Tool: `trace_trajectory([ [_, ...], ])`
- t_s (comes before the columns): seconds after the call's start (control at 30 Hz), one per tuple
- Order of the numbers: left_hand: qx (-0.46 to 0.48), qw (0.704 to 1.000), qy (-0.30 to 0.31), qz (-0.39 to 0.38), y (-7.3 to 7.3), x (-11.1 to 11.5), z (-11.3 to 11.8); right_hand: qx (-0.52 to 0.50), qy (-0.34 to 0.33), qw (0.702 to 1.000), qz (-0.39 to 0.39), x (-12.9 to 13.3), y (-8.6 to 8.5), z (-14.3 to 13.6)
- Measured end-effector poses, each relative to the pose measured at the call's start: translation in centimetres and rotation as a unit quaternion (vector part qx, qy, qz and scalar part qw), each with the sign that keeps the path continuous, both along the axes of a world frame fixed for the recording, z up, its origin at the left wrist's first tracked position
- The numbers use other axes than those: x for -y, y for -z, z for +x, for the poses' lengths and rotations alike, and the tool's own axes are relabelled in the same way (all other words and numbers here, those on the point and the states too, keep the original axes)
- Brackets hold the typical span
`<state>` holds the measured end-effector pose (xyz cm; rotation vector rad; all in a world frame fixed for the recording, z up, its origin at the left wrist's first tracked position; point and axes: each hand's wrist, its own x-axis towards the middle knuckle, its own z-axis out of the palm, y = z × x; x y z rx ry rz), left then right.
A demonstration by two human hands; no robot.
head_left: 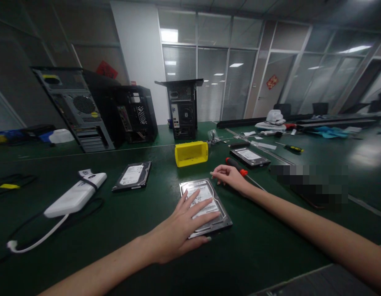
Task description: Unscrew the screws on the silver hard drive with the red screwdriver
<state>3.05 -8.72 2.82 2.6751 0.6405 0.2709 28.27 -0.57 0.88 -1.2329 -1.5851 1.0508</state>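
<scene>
A hard drive (219,211) lies label up on the green table, and my left hand (185,224) rests flat across it with fingers spread. Just past the drive's far right corner is my right hand (229,177), its thumb and fingertips pinched together. Whatever sits in that pinch, if anything, is too small to make out. Behind the right hand lies a screwdriver (236,165) with a red and black handle, its shaft partly hidden by my forearm. An empty-looking yellow bin (191,154) lies beyond the drive, its opening facing me.
A second hard drive (131,176) lies to the left, and a third (250,156) to the right. A white power strip (76,195) with cables occupies the left side. Computer cases (182,109) stand at the back. A yellow-black screwdriver (291,148) lies far right.
</scene>
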Motion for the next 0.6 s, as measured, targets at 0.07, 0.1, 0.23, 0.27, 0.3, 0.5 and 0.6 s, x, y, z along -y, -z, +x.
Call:
trace_trajectory([
  [0.07,-0.006,1.000,0.003,0.001,0.0,-0.1,0.0,0.000,-0.005,1.000,-0.001,0.0,0.0,0.0],
  [0.1,-0.007,1.000,0.002,0.001,0.1,-0.2,0.0,-0.001,-0.007,1.000,-0.001,-0.1,0.0,0.0],
  [0.23,0.006,1.000,-0.028,-0.001,0.6,-0.9,0.1,-0.002,-0.010,1.000,0.001,-0.3,0.1,-0.2],
  [0.27,0.011,0.999,-0.040,-0.003,0.8,-1.0,0.2,-0.003,-0.007,1.000,0.000,-0.3,0.1,-0.3],
  [0.3,0.015,0.999,-0.052,-0.004,1.0,-1.2,0.2,-0.006,-0.002,1.000,-0.003,-0.3,0.0,-0.4],
  [0.5,0.025,0.997,-0.073,-0.014,1.4,-1.4,0.1,-0.085,0.023,0.996,-0.018,-0.3,-1.5,1.3],
  [0.6,0.034,0.997,-0.074,-0.019,1.4,-1.3,0.1,-0.097,0.033,0.994,-0.035,0.2,-2.1,2.8],
])
